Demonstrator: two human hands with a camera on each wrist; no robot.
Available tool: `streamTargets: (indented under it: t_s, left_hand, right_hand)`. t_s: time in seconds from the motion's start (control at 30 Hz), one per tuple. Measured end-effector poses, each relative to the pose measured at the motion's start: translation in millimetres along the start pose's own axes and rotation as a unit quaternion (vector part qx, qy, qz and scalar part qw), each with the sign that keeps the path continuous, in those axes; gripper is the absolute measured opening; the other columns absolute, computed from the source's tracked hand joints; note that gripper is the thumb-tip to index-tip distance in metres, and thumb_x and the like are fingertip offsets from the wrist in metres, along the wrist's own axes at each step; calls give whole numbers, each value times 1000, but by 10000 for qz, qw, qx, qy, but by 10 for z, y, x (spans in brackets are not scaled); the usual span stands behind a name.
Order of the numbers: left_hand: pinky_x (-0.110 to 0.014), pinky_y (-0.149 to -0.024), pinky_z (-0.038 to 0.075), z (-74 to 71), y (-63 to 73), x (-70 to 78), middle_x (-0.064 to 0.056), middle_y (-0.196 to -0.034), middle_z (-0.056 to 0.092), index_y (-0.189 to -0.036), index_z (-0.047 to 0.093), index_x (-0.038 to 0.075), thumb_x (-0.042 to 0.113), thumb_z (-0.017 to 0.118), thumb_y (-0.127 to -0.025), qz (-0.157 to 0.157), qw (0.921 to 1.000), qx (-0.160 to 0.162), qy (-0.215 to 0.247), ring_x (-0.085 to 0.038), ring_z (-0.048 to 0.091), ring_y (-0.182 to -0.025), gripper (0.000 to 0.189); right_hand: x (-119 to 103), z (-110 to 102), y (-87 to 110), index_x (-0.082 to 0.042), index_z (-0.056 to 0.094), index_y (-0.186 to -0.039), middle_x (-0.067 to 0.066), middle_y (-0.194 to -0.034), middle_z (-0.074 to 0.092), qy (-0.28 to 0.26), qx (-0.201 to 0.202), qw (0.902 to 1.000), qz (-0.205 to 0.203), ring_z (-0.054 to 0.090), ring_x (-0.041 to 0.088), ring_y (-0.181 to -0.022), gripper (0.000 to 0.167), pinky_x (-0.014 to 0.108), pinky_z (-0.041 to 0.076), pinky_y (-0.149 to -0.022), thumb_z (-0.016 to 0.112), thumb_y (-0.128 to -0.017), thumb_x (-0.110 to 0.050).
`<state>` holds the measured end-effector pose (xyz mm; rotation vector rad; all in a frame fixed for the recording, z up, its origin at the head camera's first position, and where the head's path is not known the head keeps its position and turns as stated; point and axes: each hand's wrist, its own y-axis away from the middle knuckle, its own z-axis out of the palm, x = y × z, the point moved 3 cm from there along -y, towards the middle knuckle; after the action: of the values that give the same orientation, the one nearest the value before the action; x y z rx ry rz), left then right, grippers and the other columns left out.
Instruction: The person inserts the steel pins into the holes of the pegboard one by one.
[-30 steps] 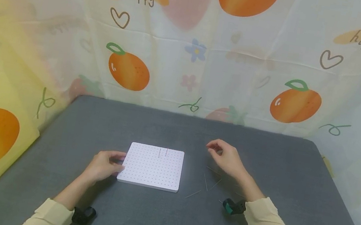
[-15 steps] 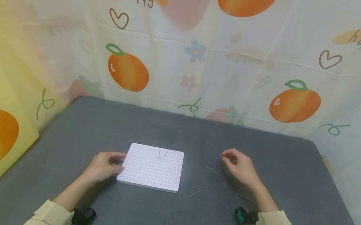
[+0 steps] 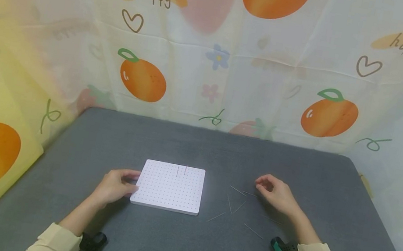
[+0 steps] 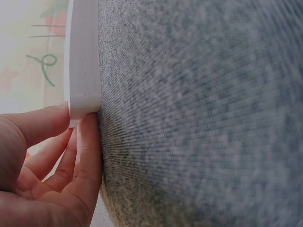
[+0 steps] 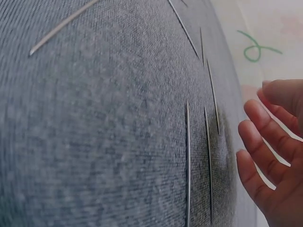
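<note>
A white pegboard [image 3: 168,193] with a grid of small holes lies flat on the dark table. Two thin metal needles [image 3: 177,171] stand upright in its far rows. My left hand [image 3: 112,188] grips the board's left edge, the thumb on top and the fingers along the side, as the left wrist view shows at the board's corner [image 4: 84,97]. To the right, my right hand [image 3: 277,195] hovers over the table with loosely bent fingers and nothing visible between them. Several loose needles [image 3: 253,231] are scattered below and left of it; the right wrist view has some needles [image 5: 188,165] close up.
A grey-black cloth surface [image 3: 165,248] covers the table. Behind it hangs a curtain [image 3: 256,86] printed with oranges and hearts. Each wrist carries a black strap; the right strap [image 3: 283,247] has a green part.
My right hand has moved right and towards me, away from the board and past the scattered needles, uncovering some of them. My left hand and the board have stayed in place.
</note>
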<state>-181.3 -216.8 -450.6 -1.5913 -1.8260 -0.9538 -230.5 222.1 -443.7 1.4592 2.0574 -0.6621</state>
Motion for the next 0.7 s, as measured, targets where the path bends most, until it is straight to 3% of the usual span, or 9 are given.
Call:
streamTargets:
  t_s: [0.43, 0.7]
  left_hand:
    - [-32, -65, 53, -10, 5, 9, -18, -115, 61, -122, 57, 3, 5, 67, -79, -100, 9999, -15, -77, -19, 65, -82, 45]
    - [-33, -67, 53, -12, -4, 2, -17, -115, 61, -122, 57, 4, 5, 68, -79, -107, 9999, -25, -102, -19, 65, -83, 45]
  right_hand:
    - [62, 38, 60, -8, 62, -101, 1, -89, 64, 68, -225, 9994, 242, 59, 13, -80, 15, 32, 46, -70, 58, -90, -18]
    - [42, 90, 75, -8, 63, -97, 0, -86, 64, 136, -207, 9996, 161, 57, 12, -77, 11, 30, 45, -68, 59, -88, -14]
